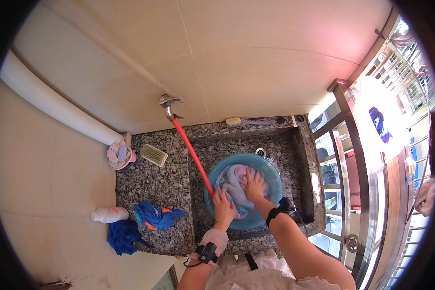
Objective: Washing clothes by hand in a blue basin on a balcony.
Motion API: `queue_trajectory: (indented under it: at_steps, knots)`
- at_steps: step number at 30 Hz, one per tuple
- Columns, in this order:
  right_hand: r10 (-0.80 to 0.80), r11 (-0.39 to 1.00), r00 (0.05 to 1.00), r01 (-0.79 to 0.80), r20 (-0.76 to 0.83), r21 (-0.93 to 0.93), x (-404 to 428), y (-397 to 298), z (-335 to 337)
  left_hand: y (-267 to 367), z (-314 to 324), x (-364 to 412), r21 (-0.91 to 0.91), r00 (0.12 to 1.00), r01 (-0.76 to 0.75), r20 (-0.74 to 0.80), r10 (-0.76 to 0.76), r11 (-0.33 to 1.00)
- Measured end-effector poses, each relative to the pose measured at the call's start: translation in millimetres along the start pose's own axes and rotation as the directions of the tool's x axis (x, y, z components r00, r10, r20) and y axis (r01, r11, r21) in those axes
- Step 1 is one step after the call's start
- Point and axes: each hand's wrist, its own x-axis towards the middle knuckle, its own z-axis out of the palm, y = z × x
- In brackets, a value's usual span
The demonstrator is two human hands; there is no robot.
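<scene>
A wad of wet, light grey-blue and pink laundry (235, 183) fills a blue plastic basin (243, 156) in the granite sink. My right hand (254, 186) lies flat on top of the laundry with its fingers spread. At the basin's left side, my left hand (224, 210) touches the cloth beside the lower end of a red hose (192, 152). Whether its fingers grip the hose or the cloth cannot be made out. The hose runs down from a metal wall tap (168, 103).
A scrubbing brush (248, 122) lies on the back ledge near the drain (260, 152). On the left counter are a rectangular brush (154, 155), a pink container (133, 156), a white bottle (110, 215) and blue cloths (156, 216). Metal window bars (348, 145) border the right.
</scene>
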Motion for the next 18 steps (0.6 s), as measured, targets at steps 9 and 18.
queue_trajectory:
  at_steps: [9,18]
  knots:
    - [-0.240,0.947,0.910,0.142,0.337,0.290,38.1,31.2,-18.7,3.2,43.8,29.7,0.299,0.934,0.003,0.341,-0.110,0.954]
    - [-0.251,0.774,0.922,0.008,0.296,0.633,-49.3,-17.2,4.7,-87.8,120.5,23.4,0.606,0.972,-0.194,0.228,0.066,0.772]
